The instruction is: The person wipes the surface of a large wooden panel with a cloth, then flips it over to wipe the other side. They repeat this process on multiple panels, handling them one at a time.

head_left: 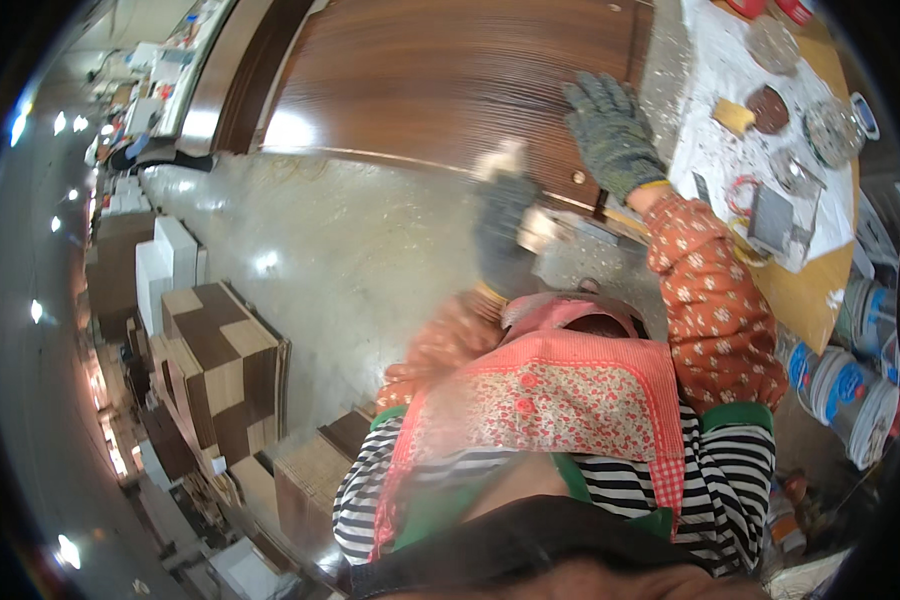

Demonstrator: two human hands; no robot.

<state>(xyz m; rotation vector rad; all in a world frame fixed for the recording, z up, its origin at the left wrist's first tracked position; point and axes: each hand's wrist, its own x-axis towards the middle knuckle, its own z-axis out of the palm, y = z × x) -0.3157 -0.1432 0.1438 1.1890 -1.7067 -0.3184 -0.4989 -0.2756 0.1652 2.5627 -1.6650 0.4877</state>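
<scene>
A brown wood-grain panel [420, 85] with a glossy surface lies in front of me. My right hand [612, 132], in a grey-green knitted glove, rests flat on its right part with the fingers stretched out. At the panel's near edge is my left hand [508, 225], also gloved and smeared by motion. It is closed around a pale, crumpled rag [502, 158], which sticks out beyond the fingers and again beside the palm. The blur hides exactly how the fingers lie. Small round marks show on the panel near its right corners.
On the right, a table covered with white sheeting [705, 110] carries a yellow sponge [733, 115], a dark lump [767, 108], a glass jar [832, 132] and a grey block [770, 218]. Buckets [840, 395] stand below it. Stacked brown boards [225, 365] fill the left.
</scene>
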